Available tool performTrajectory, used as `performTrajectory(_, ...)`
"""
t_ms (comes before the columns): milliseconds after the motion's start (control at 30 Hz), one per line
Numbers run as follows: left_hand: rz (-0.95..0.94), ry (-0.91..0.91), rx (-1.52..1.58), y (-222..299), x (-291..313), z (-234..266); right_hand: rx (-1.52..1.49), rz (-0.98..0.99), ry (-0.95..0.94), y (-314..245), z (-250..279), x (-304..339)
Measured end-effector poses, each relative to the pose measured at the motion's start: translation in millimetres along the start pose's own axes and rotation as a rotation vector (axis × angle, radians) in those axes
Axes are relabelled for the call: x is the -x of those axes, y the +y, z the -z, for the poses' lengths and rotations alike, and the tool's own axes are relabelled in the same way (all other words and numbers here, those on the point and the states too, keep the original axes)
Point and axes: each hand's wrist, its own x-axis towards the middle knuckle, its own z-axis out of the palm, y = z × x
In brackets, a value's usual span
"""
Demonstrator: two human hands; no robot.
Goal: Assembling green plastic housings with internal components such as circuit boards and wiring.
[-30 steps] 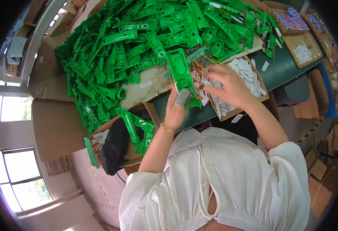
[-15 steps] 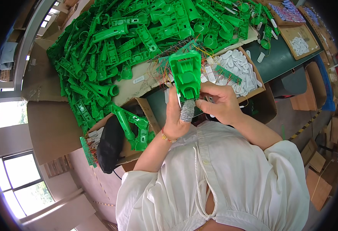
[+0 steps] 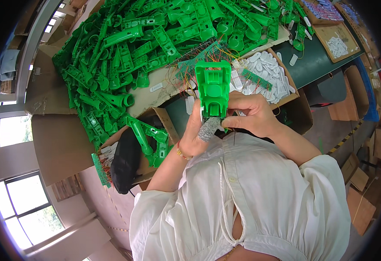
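A green plastic housing (image 3: 215, 90), hollow side toward me, stands roughly upright in front of my chest. My left hand (image 3: 193, 138) is closed around its lower left part, with a grey knitted cover on the thumb. At the housing's lower right end my right hand (image 3: 256, 115) has its thumb and fingers pinched together. What lies between those fingertips is hidden. Just behind the housing are green circuit boards (image 3: 205, 54) with red and yellow wires. To their right, a cardboard box holds white plastic pieces (image 3: 266, 71) and a green circuit strip (image 3: 257, 80).
A big heap of green plastic housings (image 3: 125, 52) covers the table's far left and middle. An open carton (image 3: 168, 124) with green parts and a black bag (image 3: 126, 161) stands at my left. A wooden tray (image 3: 351, 42) of small white parts lies at the far right.
The housing has shifted slightly right and down and stands straighter. Both hands moved with it, and my right fingers remain at its lower end.
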Motion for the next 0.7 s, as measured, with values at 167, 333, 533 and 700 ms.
performTrajectory(167,-0.030,0.050,0.044,-3,0,-4,-0.026,0.083,0.134,2,-14,5)
performTrajectory(333,-0.023,0.120,0.081,-3,3,-7,-0.066,0.030,0.142,5,-20,10)
performTrajectory(533,0.122,-0.059,0.206,-5,2,-2,-0.076,-0.095,0.224,1,-16,9)
performTrajectory(700,-0.032,0.031,0.037,-11,5,-12,-0.070,0.013,0.255,-2,-19,1)
